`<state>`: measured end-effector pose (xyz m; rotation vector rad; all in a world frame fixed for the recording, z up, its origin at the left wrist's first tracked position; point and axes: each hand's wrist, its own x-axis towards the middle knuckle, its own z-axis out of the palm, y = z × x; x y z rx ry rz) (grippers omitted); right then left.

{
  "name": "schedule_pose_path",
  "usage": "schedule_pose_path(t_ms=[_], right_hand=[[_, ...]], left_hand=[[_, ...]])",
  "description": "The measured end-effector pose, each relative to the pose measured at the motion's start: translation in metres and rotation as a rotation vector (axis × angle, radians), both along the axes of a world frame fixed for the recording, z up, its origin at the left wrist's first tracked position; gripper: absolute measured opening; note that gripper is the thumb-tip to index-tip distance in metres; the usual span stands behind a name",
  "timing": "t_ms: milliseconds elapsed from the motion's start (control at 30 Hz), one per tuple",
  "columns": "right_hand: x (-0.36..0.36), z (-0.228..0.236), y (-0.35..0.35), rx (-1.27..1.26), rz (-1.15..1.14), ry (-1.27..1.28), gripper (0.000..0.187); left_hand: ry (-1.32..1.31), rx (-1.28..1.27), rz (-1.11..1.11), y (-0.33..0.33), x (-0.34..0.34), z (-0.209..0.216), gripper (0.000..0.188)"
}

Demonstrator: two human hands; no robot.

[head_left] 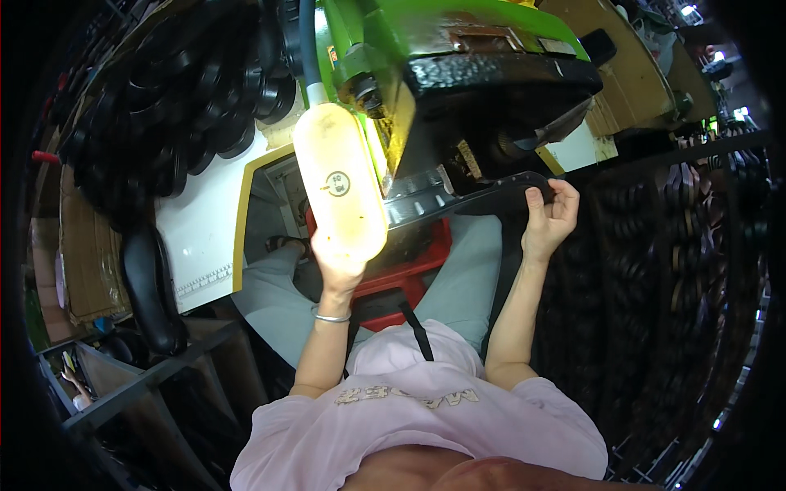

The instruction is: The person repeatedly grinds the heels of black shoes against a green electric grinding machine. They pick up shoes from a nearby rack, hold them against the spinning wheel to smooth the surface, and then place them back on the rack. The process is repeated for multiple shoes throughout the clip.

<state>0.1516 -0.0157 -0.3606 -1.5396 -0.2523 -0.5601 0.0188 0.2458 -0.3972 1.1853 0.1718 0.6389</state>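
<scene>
My right hand point(550, 217) is raised at the front right of a green machine point(499, 29). Its thumb and fingers are closed at the end of a long, thin black piece point(499, 190), whose exact kind I cannot make out. That piece lies along the machine's lower front edge. My left hand point(337, 266), with a bangle at the wrist, is under a glowing oval lamp point(340, 180). The lamp hides most of its fingers, so what they hold does not show. A yellow-edged plate point(401, 131) stands beside the lamp.
A heap of black shoe soles point(196, 90) covers the left of the white, yellow-edged table point(205, 221). One long black sole point(151, 286) hangs over its edge. Cardboard point(634, 74) lies far right. Below my legs is a red stool point(393, 282); racks point(647, 245) of dark items stand right.
</scene>
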Motion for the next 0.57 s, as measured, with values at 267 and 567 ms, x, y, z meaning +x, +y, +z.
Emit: schedule_pose_path(t_ms=[267,567], right_hand=[[-0.015,0.001,0.063,0.064,0.240,0.034,0.048],[-0.049,-0.007,0.125,0.121,0.458,-0.024,0.066]], left_hand=[[-0.030,-0.238,0.035,0.052,-0.044,-0.001,0.054],[-0.036,-0.323,0.019,0.100,-0.096,-0.039,0.053]])
